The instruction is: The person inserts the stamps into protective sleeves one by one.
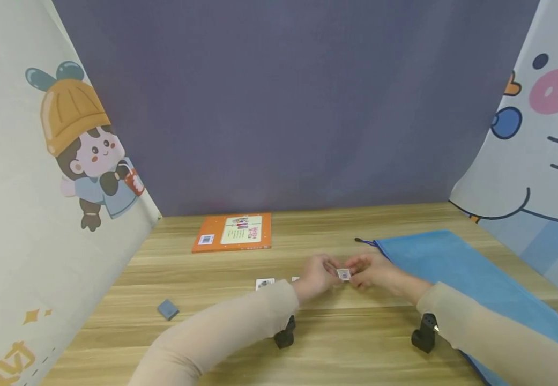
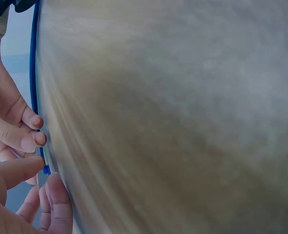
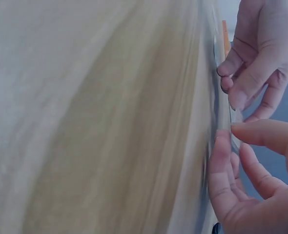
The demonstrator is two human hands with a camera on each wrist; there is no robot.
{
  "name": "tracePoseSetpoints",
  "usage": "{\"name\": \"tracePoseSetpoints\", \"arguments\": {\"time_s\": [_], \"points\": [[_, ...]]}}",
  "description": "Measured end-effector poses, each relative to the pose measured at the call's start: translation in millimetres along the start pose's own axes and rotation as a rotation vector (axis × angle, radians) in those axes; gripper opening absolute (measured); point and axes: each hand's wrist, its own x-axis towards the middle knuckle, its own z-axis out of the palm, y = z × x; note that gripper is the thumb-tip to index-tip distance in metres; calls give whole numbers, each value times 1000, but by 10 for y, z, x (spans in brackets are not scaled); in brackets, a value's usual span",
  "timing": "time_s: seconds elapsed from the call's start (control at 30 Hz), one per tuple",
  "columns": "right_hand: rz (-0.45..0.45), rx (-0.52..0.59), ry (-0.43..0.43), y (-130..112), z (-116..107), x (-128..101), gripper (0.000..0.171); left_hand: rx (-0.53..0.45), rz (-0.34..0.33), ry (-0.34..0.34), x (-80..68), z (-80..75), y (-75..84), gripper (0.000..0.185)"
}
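A small white picture card is held just above the table between my two hands. My left hand pinches its left edge with thumb and fingers. On the right edge, my right hand pinches it the same way. The right wrist view shows the card edge-on as a thin strip between the fingertips of both hands. Another white card with a dark picture lies left of my left hand. Part of a further card peeks out behind that hand, mostly hidden.
An orange book lies at the back left of the wooden table. A small blue-grey block sits at the left. The blue drawstring bag is spread flat on the right, partly under my right arm. A dark backdrop stands behind.
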Motion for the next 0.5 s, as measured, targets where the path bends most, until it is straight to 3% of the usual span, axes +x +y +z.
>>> {"name": "tracePoseSetpoints", "arguments": {"time_s": [0.17,0.5], "points": [[26,-23,7,21,1,-10,47,36,-49,7,-10,39,-1,29],[39,-74,13,46,-7,25,41,140,-80,32,-17,68,40,24]]}}
